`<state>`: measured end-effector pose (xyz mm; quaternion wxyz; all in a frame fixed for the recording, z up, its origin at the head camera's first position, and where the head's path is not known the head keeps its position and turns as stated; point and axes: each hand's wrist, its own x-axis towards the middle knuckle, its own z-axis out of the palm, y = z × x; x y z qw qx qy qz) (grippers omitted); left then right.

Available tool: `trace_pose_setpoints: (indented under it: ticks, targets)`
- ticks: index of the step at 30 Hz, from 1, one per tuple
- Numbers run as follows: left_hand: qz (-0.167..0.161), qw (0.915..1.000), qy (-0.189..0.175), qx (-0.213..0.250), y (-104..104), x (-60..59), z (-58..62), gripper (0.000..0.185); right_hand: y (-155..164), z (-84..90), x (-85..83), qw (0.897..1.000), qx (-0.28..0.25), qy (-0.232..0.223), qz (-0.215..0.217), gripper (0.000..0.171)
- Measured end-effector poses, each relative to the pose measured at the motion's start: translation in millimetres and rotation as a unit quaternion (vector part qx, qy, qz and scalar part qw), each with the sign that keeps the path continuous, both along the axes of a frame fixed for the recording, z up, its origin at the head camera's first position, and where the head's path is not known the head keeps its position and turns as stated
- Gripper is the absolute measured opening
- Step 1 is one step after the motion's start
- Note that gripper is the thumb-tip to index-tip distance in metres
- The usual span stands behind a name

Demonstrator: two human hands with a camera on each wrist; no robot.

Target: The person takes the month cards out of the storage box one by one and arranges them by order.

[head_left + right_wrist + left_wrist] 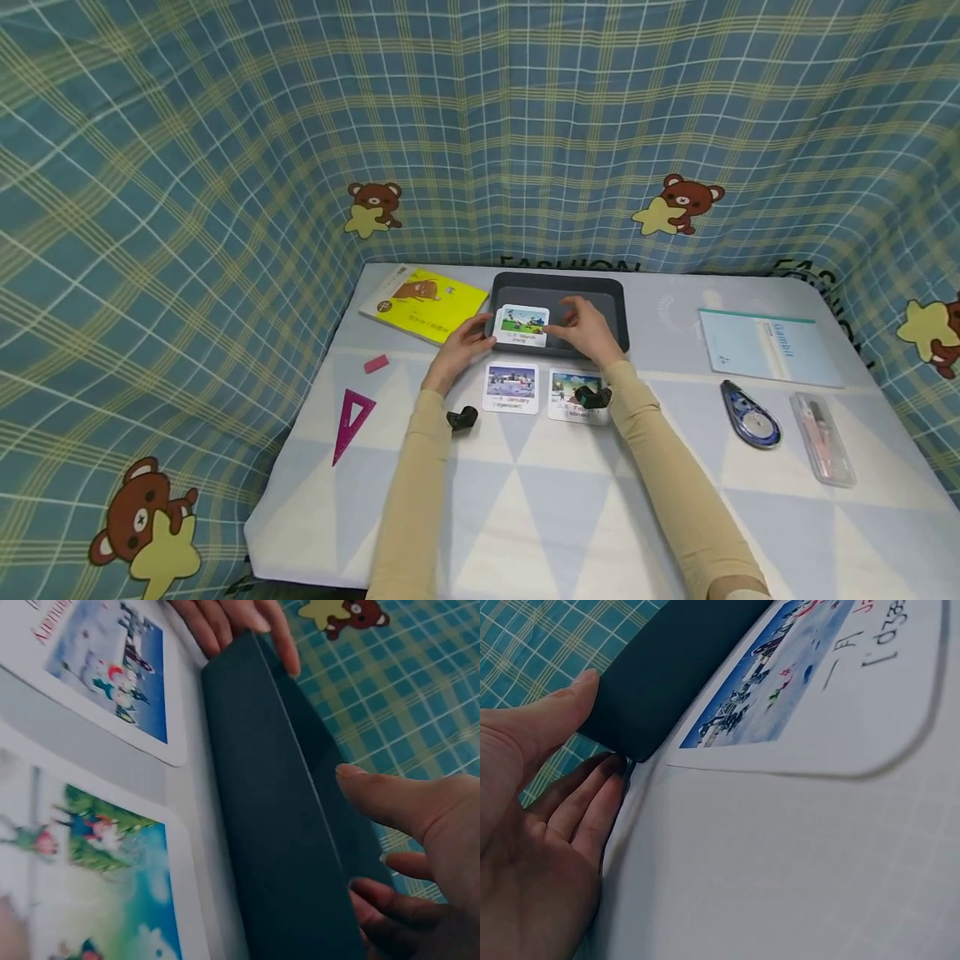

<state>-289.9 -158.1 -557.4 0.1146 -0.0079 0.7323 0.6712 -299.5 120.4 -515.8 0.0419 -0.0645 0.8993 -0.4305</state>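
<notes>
Head view shows a picture card [522, 324] held over the near-left corner of a dark tray [600, 293] that sits mid-table. The right hand [588, 331] pinches the card's right edge with curled fingers; the left hand [468, 343] rests at the tray's left corner, thumb on the rim, fingers nearly straight and gripping nothing I can make out. Two more cards, January [512, 387] and February [576, 397], already lie side by side on the table [525, 517] just in front of the tray, so two seem laid out and this third is not yet down. Farther out lie a yellow book [423, 302], a pink set square [351, 422], a notebook [768, 347] and a correction tape [752, 413]
</notes>
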Motion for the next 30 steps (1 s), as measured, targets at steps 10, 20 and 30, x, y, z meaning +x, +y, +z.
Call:
trace_pose_setpoints:
  ticks: [10, 20, 30]
  targets:
    - [-0.011, 0.9998, 0.013, 0.009, 4, 1.8, -2.7, 0.057, -11, -22.7, -31.4, 0.999, 0.010, -0.052, 0.011, 0.079]
    - [-0.006, 0.9999, 0.014, 0.004, -1, 1.2, 3.4, 0.057, -15, -25.0, -35.3, 0.999, -0.004, -0.030, 0.024, 0.070]
    - [-0.009, 0.9999, 0.010, -0.003, -1, 1.0, 2.1, 0.059, -16, -26.6, -32.0, 0.998, -0.015, 0.028, 0.046, 0.063]
